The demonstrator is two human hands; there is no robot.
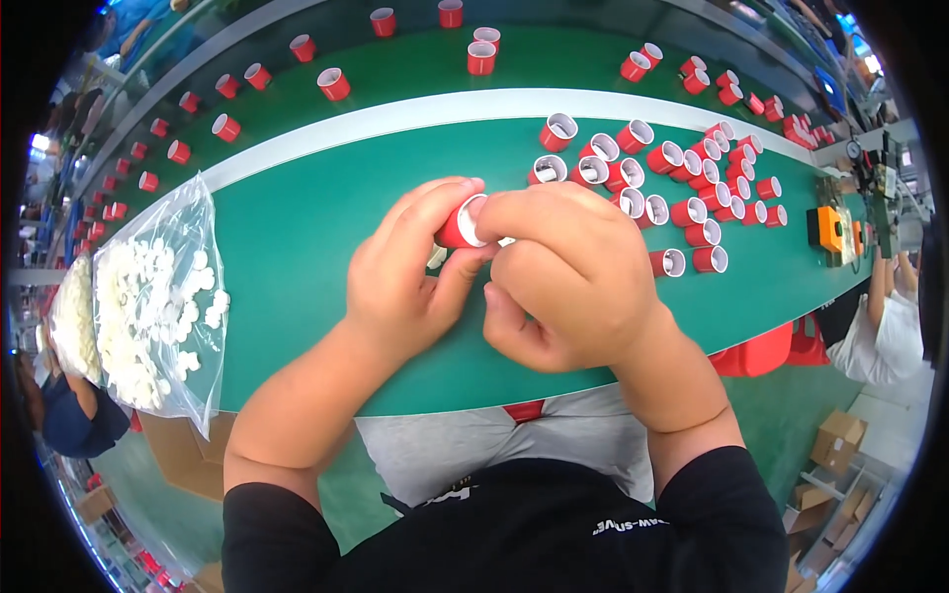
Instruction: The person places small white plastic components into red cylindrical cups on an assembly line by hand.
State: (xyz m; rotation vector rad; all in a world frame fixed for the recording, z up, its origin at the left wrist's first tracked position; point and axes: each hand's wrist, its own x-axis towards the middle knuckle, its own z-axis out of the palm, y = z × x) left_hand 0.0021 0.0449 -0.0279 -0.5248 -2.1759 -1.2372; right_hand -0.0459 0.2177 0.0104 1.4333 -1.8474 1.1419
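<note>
My left hand [407,272] is closed around a small red cup [452,229] with a white inside, its mouth tilted toward my right hand. My right hand [573,267] has its index finger bent into the mouth of that cup, touching the white rim. The other right fingers curl into the palm, and whatever they hold is hidden. Just under that index finger a bit of something white [506,241] peeks out. A pale piece [436,257] shows beside the left fingers, partly covered by them.
Many similar red cups [689,211] stand grouped on the green table [287,267], right of my hands. A clear bag [148,316] of white pieces lies at the left. Beyond a white rail [415,111], more cups sit on a green belt [559,64]. A yellow-orange device [828,229] is far right.
</note>
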